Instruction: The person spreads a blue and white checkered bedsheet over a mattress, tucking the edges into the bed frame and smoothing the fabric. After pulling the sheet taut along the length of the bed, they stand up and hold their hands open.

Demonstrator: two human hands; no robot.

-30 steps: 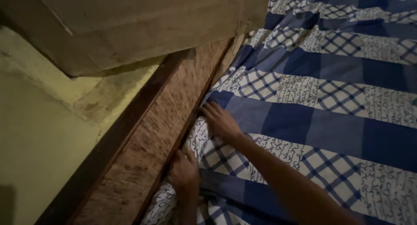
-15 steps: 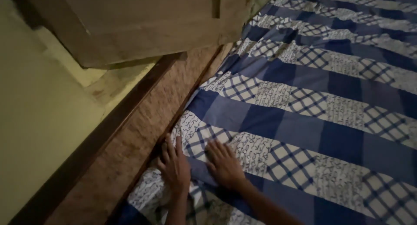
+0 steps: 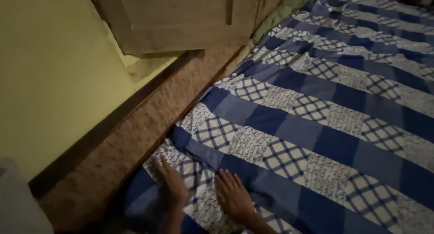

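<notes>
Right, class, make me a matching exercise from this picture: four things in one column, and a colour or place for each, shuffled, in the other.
Things:
1. bedsheet
2. wall
3. left hand
4. right hand

Descriptions:
A. plain yellow-green
B. flat on the sheet, further from the bed's edge
C. blue and white patchwork checks
D. at the sheet's edge beside the wooden bed frame

Pairs: 1-C, 2-A, 3-D, 4-B

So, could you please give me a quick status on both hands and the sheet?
Left hand flat at sheet edge, blurred. Right hand open, palm down on blue patchwork bedsheet. Wooden bed frame alongside; nothing on the sheet.
</notes>
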